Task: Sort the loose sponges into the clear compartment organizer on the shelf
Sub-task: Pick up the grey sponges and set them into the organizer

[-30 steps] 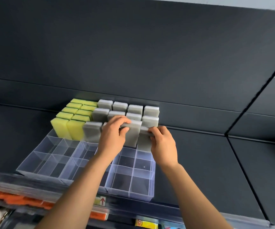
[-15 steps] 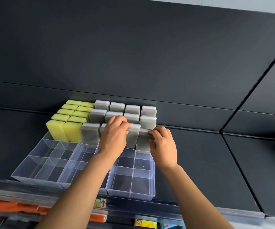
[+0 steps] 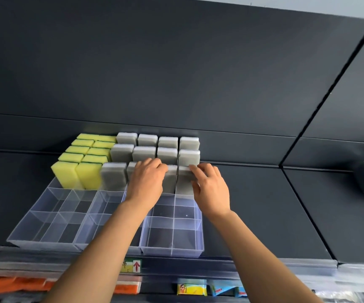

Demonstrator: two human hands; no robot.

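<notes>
A dark grey back panel (image 3: 176, 73) rises at the rear. A clear front rail (image 3: 264, 266) carries a label with a red arrow (image 3: 133, 266). Beneath it lie orange packs (image 3: 12, 285), a yellow packet (image 3: 191, 289) and blue packets (image 3: 227, 289).

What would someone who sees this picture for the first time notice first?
The bright yellow sponges stand out at the back left of the clear organizer, beside rows of grey sponges. In the middle, the left hand and the right hand grip the front-row grey sponges. The near compartments are empty.
</notes>
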